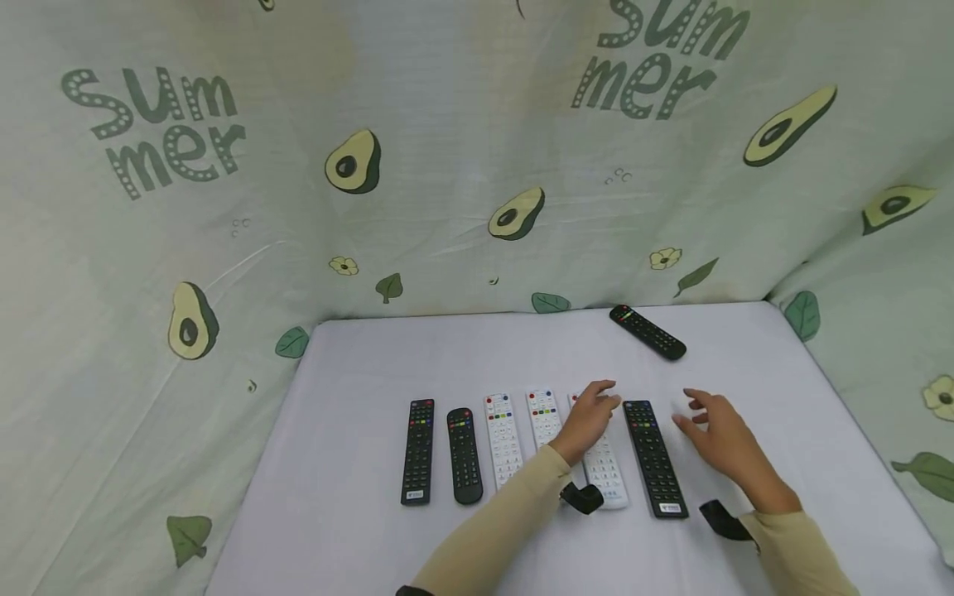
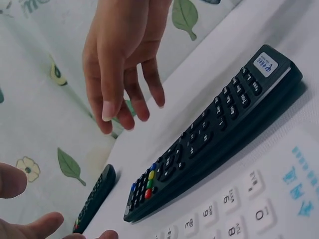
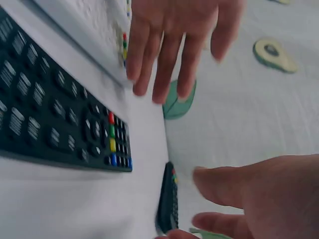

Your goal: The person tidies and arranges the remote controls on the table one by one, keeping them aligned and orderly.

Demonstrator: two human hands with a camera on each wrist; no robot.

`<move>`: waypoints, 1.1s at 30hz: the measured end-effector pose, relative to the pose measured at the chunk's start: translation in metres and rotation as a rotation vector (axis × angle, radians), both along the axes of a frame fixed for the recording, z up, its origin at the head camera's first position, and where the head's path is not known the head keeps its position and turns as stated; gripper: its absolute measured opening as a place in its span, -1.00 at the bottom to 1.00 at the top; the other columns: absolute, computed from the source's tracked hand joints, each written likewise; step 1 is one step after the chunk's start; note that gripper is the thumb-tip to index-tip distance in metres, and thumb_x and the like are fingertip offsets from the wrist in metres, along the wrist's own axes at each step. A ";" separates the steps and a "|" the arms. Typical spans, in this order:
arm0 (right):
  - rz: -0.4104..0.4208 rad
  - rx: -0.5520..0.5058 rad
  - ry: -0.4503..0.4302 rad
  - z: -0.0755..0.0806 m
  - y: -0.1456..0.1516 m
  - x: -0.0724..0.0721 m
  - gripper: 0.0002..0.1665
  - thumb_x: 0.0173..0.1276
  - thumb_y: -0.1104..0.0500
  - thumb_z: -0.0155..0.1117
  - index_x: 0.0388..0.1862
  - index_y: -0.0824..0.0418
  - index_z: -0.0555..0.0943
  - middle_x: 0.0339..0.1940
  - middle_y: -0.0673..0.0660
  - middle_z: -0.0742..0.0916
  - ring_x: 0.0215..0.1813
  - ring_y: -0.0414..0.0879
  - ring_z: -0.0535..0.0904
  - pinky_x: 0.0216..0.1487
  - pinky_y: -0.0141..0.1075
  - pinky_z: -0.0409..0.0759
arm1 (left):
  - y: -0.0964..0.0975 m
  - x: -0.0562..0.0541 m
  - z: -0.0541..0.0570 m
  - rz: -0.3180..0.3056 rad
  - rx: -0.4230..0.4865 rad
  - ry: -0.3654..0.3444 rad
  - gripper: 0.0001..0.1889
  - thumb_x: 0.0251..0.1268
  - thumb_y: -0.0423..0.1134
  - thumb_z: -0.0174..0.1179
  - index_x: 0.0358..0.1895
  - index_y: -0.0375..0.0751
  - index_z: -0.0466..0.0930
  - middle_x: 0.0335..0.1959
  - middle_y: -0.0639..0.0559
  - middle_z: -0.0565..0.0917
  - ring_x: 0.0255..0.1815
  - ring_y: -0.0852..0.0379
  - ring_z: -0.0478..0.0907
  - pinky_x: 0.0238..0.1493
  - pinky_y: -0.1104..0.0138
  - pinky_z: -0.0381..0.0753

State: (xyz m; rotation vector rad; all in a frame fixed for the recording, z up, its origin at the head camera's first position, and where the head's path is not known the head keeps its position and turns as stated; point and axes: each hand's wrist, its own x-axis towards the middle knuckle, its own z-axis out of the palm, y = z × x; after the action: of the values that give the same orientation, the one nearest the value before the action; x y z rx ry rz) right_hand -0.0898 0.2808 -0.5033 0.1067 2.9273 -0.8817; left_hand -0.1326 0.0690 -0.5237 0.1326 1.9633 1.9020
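My left hand (image 1: 587, 424) hovers over the upper part of the rightmost white remote control (image 1: 605, 476), its fingers loosely extended and holding nothing. To its right lies a black remote control (image 1: 656, 460) with a white label at its near end. Beyond that remote, my right hand (image 1: 721, 443) hangs above the table with relaxed, slightly bent fingers and nothing in them. The left wrist view shows the right hand (image 2: 124, 59) over the far side of the black remote (image 2: 209, 134). Another black remote (image 1: 647, 332) lies slanted near the table's back edge, ahead of both hands.
Further left in the row lie two white remotes (image 1: 503, 440) (image 1: 543, 414), the second partly hidden by the left arm, and two black remotes (image 1: 418, 451) (image 1: 464, 455). A white cloth covers the table (image 1: 335, 463). Behind it hangs an avocado-print curtain (image 1: 447, 108).
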 end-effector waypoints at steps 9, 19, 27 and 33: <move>-0.176 -0.102 -0.015 -0.024 0.037 -0.075 -0.27 0.64 0.15 0.07 0.46 0.73 0.19 0.25 0.73 0.39 0.25 0.58 0.48 0.19 0.34 0.55 | -0.013 -0.017 -0.003 0.060 0.033 -0.021 -0.49 0.65 -0.17 0.01 0.50 -0.35 0.41 0.50 -0.25 0.47 0.42 -0.20 0.53 0.41 0.07 0.58; -0.170 -0.168 -0.088 -0.040 0.051 -0.113 -0.28 0.67 0.10 0.00 0.47 0.71 0.23 0.29 0.70 0.44 0.23 0.49 0.52 0.23 0.28 0.54 | -0.031 -0.048 -0.006 0.158 0.089 -0.041 -0.51 0.66 -0.21 -0.01 0.48 -0.43 0.39 0.49 -0.32 0.45 0.49 -0.25 0.44 0.40 0.08 0.60; -0.162 -0.200 -0.061 -0.042 0.052 -0.118 -0.35 0.64 0.15 0.08 0.43 0.66 0.33 0.13 0.60 0.58 -0.16 0.13 0.70 -0.22 -0.23 0.57 | -0.038 -0.063 -0.006 0.189 0.111 -0.086 -0.50 0.70 -0.18 -0.05 0.51 -0.42 0.36 0.48 -0.35 0.44 0.52 -0.28 0.40 0.43 0.05 0.57; -0.193 -0.232 -0.068 -0.044 0.052 -0.122 -0.40 0.62 0.20 0.11 0.43 0.63 0.38 0.05 0.51 0.61 -0.24 -0.01 0.64 -0.34 -0.33 0.54 | -0.037 -0.069 -0.003 0.207 0.124 -0.108 -0.49 0.70 -0.19 -0.04 0.50 -0.45 0.36 0.47 -0.38 0.43 0.50 -0.30 0.40 0.42 0.04 0.57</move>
State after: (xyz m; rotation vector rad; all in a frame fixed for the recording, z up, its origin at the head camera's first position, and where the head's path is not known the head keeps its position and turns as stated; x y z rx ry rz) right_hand -0.2118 0.3330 -0.5473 0.3993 2.7621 -1.2115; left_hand -0.2019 0.0317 -0.5268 -0.1413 1.8488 2.1142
